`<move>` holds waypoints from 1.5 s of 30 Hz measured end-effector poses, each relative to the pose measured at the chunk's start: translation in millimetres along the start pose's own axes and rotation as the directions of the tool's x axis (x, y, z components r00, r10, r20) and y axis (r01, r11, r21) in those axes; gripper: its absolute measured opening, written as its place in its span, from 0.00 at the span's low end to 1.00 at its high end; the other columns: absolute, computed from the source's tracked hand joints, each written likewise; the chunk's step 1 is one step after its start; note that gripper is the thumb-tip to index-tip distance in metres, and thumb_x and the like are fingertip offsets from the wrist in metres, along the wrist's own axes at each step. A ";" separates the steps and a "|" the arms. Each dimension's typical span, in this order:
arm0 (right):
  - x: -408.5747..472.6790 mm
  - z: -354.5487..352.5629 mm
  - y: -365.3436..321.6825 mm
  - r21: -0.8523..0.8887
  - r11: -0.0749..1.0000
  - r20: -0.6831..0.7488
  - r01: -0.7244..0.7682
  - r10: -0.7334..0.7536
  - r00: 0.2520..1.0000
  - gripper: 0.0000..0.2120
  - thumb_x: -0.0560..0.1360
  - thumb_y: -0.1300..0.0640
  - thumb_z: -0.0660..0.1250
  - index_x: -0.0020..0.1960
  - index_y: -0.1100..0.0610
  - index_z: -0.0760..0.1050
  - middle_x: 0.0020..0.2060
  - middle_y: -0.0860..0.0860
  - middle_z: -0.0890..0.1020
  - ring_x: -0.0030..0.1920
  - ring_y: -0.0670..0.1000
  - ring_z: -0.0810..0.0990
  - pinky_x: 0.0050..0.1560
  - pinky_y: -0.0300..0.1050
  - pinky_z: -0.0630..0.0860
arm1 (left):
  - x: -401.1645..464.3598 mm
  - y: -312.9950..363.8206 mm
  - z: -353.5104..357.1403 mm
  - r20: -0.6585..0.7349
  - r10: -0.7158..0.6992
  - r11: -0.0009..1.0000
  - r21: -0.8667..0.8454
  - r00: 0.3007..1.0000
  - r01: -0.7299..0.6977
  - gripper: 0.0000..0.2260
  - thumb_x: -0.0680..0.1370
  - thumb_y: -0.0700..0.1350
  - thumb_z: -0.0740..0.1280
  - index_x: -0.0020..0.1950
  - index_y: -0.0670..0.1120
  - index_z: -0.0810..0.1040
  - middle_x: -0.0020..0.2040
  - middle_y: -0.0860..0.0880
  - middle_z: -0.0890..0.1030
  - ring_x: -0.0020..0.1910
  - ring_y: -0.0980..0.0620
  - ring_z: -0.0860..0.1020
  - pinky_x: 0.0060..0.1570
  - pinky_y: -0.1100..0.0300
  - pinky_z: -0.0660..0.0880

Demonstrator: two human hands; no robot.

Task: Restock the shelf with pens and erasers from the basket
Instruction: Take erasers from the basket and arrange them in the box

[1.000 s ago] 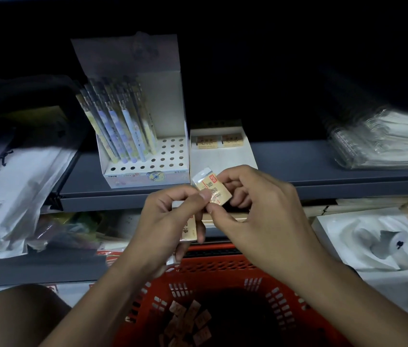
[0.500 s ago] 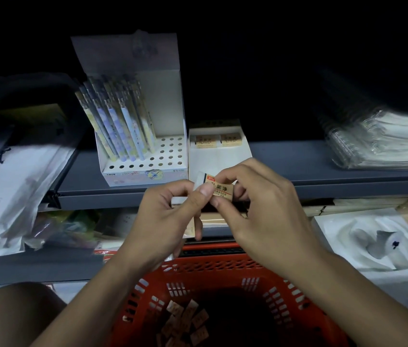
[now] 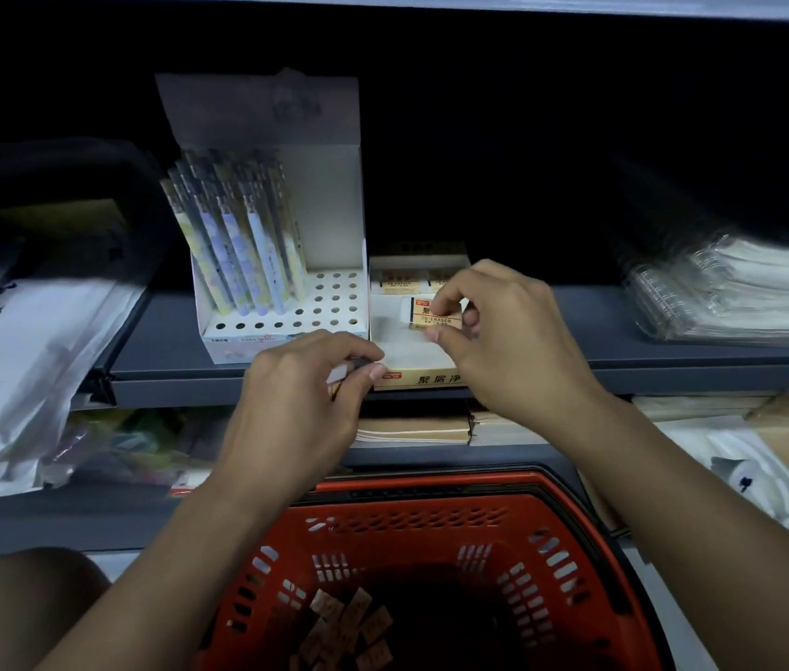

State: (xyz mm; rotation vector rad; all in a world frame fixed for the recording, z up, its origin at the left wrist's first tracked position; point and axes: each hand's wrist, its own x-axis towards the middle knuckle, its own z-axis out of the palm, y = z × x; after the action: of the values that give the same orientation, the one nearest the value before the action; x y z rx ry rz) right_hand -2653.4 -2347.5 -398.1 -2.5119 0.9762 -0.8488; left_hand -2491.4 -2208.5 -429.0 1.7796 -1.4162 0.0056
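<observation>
My right hand (image 3: 513, 341) pinches a yellow-sleeved eraser (image 3: 424, 316) over the open eraser box (image 3: 414, 375) on the grey shelf (image 3: 673, 360). Two erasers (image 3: 400, 281) lie at the back of that box. My left hand (image 3: 300, 404) is just below the box's front left corner, fingers curled on more erasers (image 3: 341, 375), mostly hidden. To the left stands a white pen display box (image 3: 329, 312) with several pens (image 3: 237, 244) in its left holes. The red basket (image 3: 431, 535) below holds several loose erasers (image 3: 344, 627).
Spiral notebooks in plastic (image 3: 731, 293) are stacked on the shelf at the right. Bagged papers (image 3: 20, 370) lean at the left. Notebooks (image 3: 431, 431) lie on the lower shelf, and a white moulded tray (image 3: 760, 477) sits at the lower right.
My right hand has taken the eraser from between both hands and carried it up and forward into the eraser box. My left hand has stayed near the shelf's front edge.
</observation>
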 end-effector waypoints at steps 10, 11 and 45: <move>48.4 31.1 10.9 -0.207 0.977 0.109 -0.057 0.081 0.991 0.06 0.76 0.56 0.76 0.52 0.53 0.83 0.54 0.53 0.81 0.55 0.58 0.80 0.54 0.54 0.81 | 3.6 -5.6 -0.4 0.091 0.167 0.980 0.099 0.982 -0.175 0.02 0.81 0.45 0.72 0.52 0.51 0.84 0.45 0.57 0.85 0.43 0.55 0.83 0.45 0.51 0.81; 50.3 33.8 10.8 -0.207 0.976 0.118 -0.062 0.088 0.989 0.05 0.76 0.57 0.75 0.52 0.53 0.83 0.53 0.53 0.82 0.55 0.58 0.80 0.53 0.54 0.82 | 3.7 -6.0 -0.6 0.090 0.165 0.980 0.095 0.982 -0.173 0.02 0.81 0.45 0.72 0.52 0.52 0.84 0.45 0.57 0.85 0.44 0.56 0.82 0.45 0.51 0.81; 45.9 32.1 2.8 -0.042 0.990 -0.018 -0.135 0.135 0.991 0.08 0.79 0.59 0.68 0.46 0.52 0.86 0.46 0.48 0.85 0.46 0.49 0.84 0.48 0.47 0.83 | 5.0 -0.7 -6.3 0.164 -0.238 0.884 -0.371 0.957 0.284 0.11 0.81 0.41 0.63 0.46 0.50 0.85 0.34 0.48 0.82 0.28 0.44 0.79 0.27 0.57 0.74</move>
State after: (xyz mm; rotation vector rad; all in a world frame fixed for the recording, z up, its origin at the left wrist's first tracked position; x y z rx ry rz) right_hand -2607.6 -2378.9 -405.3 -2.4454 1.1668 -0.8148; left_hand -2486.0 -2208.7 -423.0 1.6337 -1.1432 -0.4981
